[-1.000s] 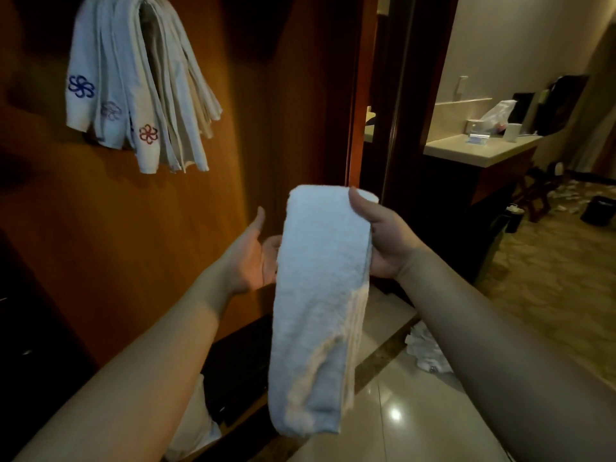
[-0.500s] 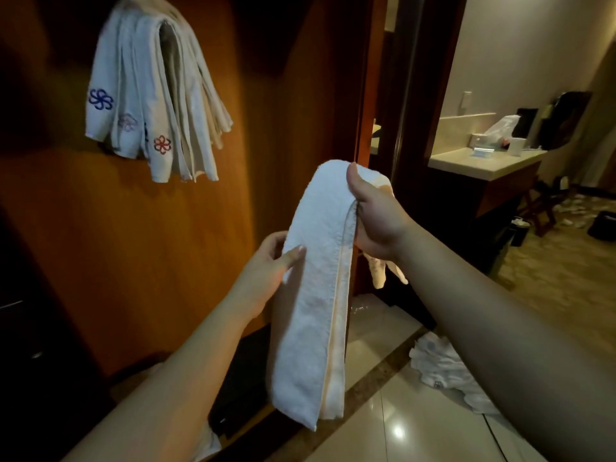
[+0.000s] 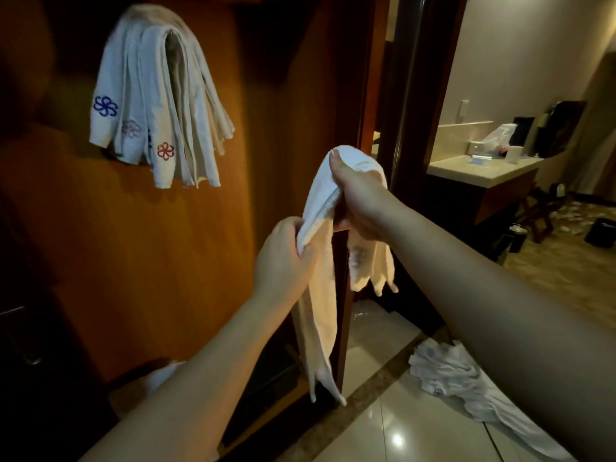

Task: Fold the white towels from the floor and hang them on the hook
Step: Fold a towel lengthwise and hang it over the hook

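Holding a folded white towel (image 3: 333,201) up before the wooden wall, both hands on it. Head view only.

Right hand (image 3: 361,201): grip closed round the fold at the top, thumb over the near face, so both halves hang down either side, presumably ready to drape.

Left hand (image 3: 283,258): fingers curled, pinching the near half lower down, probably steadying it.

Hung towels (image 3: 160,105): far left, high on the wall, already draped; hook itself hidden beneath them.

Crumpled towels (image 3: 450,371): on the floor (image 3: 393,428), near right, not yet folded.
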Motion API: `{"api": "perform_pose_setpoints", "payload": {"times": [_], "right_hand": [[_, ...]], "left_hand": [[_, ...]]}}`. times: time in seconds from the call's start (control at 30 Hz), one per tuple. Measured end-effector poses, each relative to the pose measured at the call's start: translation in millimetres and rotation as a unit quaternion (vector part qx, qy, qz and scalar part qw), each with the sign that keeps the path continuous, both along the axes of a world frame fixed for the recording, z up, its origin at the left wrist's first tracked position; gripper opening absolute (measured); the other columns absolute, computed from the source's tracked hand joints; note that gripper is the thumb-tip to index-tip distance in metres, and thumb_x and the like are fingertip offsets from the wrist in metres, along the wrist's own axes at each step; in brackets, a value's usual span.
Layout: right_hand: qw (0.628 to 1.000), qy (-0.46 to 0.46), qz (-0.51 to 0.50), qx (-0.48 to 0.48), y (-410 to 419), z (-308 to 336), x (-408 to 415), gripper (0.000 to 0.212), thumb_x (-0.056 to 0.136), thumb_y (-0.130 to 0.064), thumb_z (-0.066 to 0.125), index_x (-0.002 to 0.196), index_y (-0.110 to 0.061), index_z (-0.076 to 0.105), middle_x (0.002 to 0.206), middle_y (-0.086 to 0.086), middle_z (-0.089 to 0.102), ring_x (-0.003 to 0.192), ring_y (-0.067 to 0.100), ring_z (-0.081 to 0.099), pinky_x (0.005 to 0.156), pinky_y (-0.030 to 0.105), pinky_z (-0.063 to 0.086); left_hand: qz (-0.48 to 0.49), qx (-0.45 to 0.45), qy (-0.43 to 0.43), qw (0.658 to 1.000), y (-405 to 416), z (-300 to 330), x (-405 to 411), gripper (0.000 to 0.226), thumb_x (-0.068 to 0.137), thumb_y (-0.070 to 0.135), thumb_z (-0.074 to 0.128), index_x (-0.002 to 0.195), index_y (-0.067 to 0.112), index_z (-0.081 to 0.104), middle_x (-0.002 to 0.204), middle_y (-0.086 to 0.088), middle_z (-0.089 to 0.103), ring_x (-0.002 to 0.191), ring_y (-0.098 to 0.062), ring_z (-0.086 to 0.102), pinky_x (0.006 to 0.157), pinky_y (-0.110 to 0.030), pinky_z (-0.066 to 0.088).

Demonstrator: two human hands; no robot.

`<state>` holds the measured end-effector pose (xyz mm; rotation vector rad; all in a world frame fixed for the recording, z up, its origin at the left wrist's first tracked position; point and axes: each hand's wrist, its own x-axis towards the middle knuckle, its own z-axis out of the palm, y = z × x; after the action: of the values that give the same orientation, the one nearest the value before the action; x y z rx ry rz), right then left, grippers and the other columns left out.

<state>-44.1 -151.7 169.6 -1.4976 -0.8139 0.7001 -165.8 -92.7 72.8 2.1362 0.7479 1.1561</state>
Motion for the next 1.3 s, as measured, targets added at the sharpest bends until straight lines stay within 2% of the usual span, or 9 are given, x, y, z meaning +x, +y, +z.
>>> {"api": "perform_pose_setpoints", "payload": {"times": [0.2, 0.3, 0.4, 0.57, 0.83, 0.93, 1.1, 1.17, 1.3], "right_hand": [[0.999, -0.017, -0.034, 0.032, -8.4, 3.7, 6.3, 0.053, 0.096, -0.061, 0.053, 0.122, -0.016, 0.049, 0.127, 0.013, 0.059, 0.114, 0.029, 0.061, 0.076, 0.056, 0.062], [0.986, -0.149, -0.078, -0.01, -10.0, 3.2, 4.6, 0.064, 0.096, -0.07, 0.043, 0.107, -0.009, 0.061, 0.105, 0.01, 0.068, 0.096, 0.025, 0.069, 0.079, 0.047, 0.063], [0.962, -0.251, -0.089, -0.065, -6.6, -1.5, 0.0, 0.082, 0.095, -0.076, 0.032, 0.115, -0.005, 0.068, 0.111, 0.014, 0.069, 0.097, 0.026, 0.067, 0.092, 0.044, 0.055], [0.991, -0.118, -0.046, -0.052, 7.4, -1.1, -13.1, 0.077, 0.096, -0.068, 0.043, 0.138, -0.003, 0.05, 0.124, 0.017, 0.064, 0.107, 0.033, 0.067, 0.088, 0.051, 0.059], [0.994, -0.053, -0.093, 0.025, 18.7, 19.2, -4.3, 0.07, 0.097, -0.06, 0.052, 0.141, -0.006, 0.045, 0.122, 0.022, 0.063, 0.104, 0.037, 0.068, 0.086, 0.053, 0.06], [0.994, -0.048, -0.095, 0.028, 22.1, 19.1, 7.6, 0.072, 0.098, -0.058, 0.052, 0.144, -0.003, 0.045, 0.112, 0.019, 0.063, 0.099, 0.032, 0.067, 0.073, 0.041, 0.06], [0.988, -0.087, -0.131, 0.0, 26.4, -2.8, 31.8, 0.07, 0.095, -0.063, 0.052, 0.137, -0.007, 0.05, 0.099, 0.005, 0.068, 0.094, 0.019, 0.067, 0.084, 0.035, 0.054], [0.983, -0.111, -0.144, -0.011, 27.3, -12.7, 37.2, 0.078, 0.09, -0.07, 0.052, 0.135, -0.006, 0.049, 0.105, 0.001, 0.063, 0.106, 0.021, 0.062, 0.097, 0.04, 0.05], [0.987, -0.114, -0.113, -0.028, 31.5, -29.7, 32.0, 0.089, 0.077, -0.074, 0.062, 0.13, -0.003, 0.058, 0.136, 0.006, 0.049, 0.112, 0.028, 0.06, 0.096, 0.048, 0.055]], "left_hand": [[0.068, 0.072, 0.01, 0.995, 28.5, 1.3, -2.0, 0.034, 0.089, 0.017, 0.071, 0.095, 0.034, 0.043, 0.099, 0.011, 0.052, 0.087, -0.008, 0.062, 0.065, -0.014, 0.05], [0.095, 0.164, 0.071, 0.979, 45.8, -3.3, -1.4, 0.028, 0.086, 0.013, 0.073, 0.104, 0.021, 0.052, 0.101, 0.005, 0.049, 0.091, -0.016, 0.06, 0.073, -0.026, 0.054], [0.071, 0.15, 0.152, 0.974, 54.6, -17.0, 1.7, 0.038, 0.087, 0.015, 0.071, 0.119, 0.017, 0.051, 0.112, -0.001, 0.052, 0.091, -0.019, 0.059, 0.068, -0.03, 0.05], [-0.037, 0.004, 0.147, 0.988, 41.8, -44.4, 12.3, 0.053, 0.091, 0.018, 0.066, 0.135, 0.033, 0.042, 0.109, 0.014, 0.053, 0.082, -0.004, 0.059, 0.059, -0.013, 0.041], [-0.007, -0.116, 0.066, 0.991, 39.9, -82.9, 19.0, 0.029, 0.093, 0.021, 0.062, 0.116, 0.037, 0.056, 0.091, 0.013, 0.062, 0.08, -0.006, 0.062, 0.063, -0.025, 0.05], [0.001, -0.169, 0.062, 0.984, 44.4, -96.0, 14.6, 0.018, 0.095, 0.023, 0.06, 0.109, 0.032, 0.06, 0.093, 0.007, 0.064, 0.082, -0.011, 0.064, 0.067, -0.029, 0.054], [0.03, -0.13, 0.071, 0.989, 57.2, -100.8, 0.5, 0.014, 0.097, 0.022, 0.06, 0.091, 0.034, 0.055, 0.09, 0.007, 0.063, 0.077, -0.01, 0.062, 0.057, -0.024, 0.044], [0.044, -0.121, 0.07, 0.989, 63.4, -101.2, -4.2, 0.011, 0.098, 0.021, 0.06, 0.094, 0.031, 0.056, 0.091, 0.006, 0.062, 0.078, -0.01, 0.062, 0.057, -0.023, 0.042], [0.057, -0.093, 0.065, 0.992, 76.7, -99.0, -9.1, 0.007, 0.099, 0.02, 0.058, 0.103, 0.026, 0.056, 0.1, 0.006, 0.057, 0.085, -0.006, 0.058, 0.063, -0.019, 0.045]]}}
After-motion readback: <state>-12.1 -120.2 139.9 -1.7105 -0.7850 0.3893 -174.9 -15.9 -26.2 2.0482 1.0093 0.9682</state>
